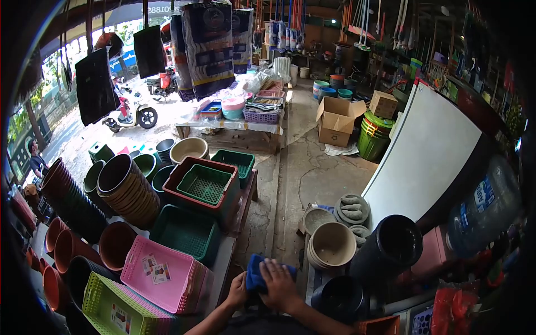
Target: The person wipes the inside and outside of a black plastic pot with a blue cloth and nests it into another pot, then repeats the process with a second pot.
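Observation:
Both my hands meet at the bottom middle of the head view, low over the concrete floor. My right hand lies flat on top of a blue cloth, pressing it down. My left hand grips the cloth's left edge from the side. What is under the cloth is hidden. A pink plastic basket on the table sits just left of my hands. Beige bowls are stacked just to the right.
A table on the left carries green baskets, a red crate, stacked brown pots and a lime basket. Black buckets, a white board, cardboard boxes and a water jug stand on the right. A cracked floor aisle runs between.

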A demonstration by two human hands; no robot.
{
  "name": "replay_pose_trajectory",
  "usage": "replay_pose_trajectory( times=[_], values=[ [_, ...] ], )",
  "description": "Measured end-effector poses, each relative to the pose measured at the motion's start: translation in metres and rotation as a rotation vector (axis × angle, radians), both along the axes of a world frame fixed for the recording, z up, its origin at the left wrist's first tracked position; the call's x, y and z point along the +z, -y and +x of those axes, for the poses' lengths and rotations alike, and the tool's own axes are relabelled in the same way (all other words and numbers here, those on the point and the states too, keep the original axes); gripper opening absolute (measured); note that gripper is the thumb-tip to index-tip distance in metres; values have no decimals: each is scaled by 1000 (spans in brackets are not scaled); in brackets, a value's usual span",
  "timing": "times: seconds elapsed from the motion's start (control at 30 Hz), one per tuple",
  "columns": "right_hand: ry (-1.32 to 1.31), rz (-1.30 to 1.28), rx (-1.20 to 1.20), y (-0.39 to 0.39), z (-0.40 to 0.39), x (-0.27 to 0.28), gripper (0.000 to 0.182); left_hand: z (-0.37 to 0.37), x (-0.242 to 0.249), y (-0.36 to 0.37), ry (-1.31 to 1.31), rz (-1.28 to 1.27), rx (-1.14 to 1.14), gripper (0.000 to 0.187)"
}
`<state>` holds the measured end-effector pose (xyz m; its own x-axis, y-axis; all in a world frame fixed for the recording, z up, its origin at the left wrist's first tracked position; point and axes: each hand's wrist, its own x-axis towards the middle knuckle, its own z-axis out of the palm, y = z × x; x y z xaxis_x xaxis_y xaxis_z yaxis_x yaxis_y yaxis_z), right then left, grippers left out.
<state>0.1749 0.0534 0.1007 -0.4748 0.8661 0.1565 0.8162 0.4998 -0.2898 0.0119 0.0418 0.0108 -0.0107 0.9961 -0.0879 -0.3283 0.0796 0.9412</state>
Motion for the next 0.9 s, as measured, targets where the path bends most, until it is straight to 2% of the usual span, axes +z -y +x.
replay_pose_trajectory(
  times=[0.03,0.07,0.13,0.23,0.3,0.33,0.37,0.4,0.43,0.47,0.5,0.53,0.6,0.63,0.7,0.77,0.83,0.9],
  values=[
    [-30,0,111,1,-3,-8,83,-6,-21,2,-2,21,-86,43],
    [-63,1,221,1,-4,-14,83,-2,-8,5,-5,15,-93,43],
    [-128,-8,244,-2,-1,-17,83,3,18,6,87,-134,-85,46],
    [-141,-53,311,-25,12,-12,74,-1,16,-5,-64,-4,-138,46],
    [-485,-224,277,-53,27,-16,60,-29,4,-6,-106,1,-232,44],
    [-489,-223,274,-65,40,-8,60,-39,-2,-5,-141,7,-315,42],
    [-713,-719,170,-78,56,7,54,-34,22,-1,-151,65,-235,45],
    [-916,-1222,50,-84,67,14,48,-33,23,2,-153,63,-233,45],
    [-915,-1224,52,-87,74,6,48,-33,23,5,-5,5,-125,47],
    [-1072,-1351,-60,-89,80,-10,46,-32,24,8,142,-52,-17,49],
    [-1230,-1470,-177,-89,81,-20,44,-28,49,12,161,-77,-60,56],
    [-1228,-1467,-170,-87,80,-27,44,-21,60,11,159,-70,-58,56],
    [-1592,-1523,-153,-81,76,-38,42,-8,73,10,350,-132,144,61],
    [-1583,-1524,-143,-74,69,-47,42,-5,78,9,351,-124,151,61],
    [-1282,-763,-167,-50,43,-75,44,0,85,6,550,-84,336,66],
    [-1246,-133,31,-28,10,-146,46,0,80,-2,651,-44,311,69],
    [-1212,-121,35,-22,-14,-121,50,0,81,-6,751,-4,286,72],
    [-1147,-90,18,-7,-33,-68,57,2,89,-12,851,26,171,75]
  ],
)
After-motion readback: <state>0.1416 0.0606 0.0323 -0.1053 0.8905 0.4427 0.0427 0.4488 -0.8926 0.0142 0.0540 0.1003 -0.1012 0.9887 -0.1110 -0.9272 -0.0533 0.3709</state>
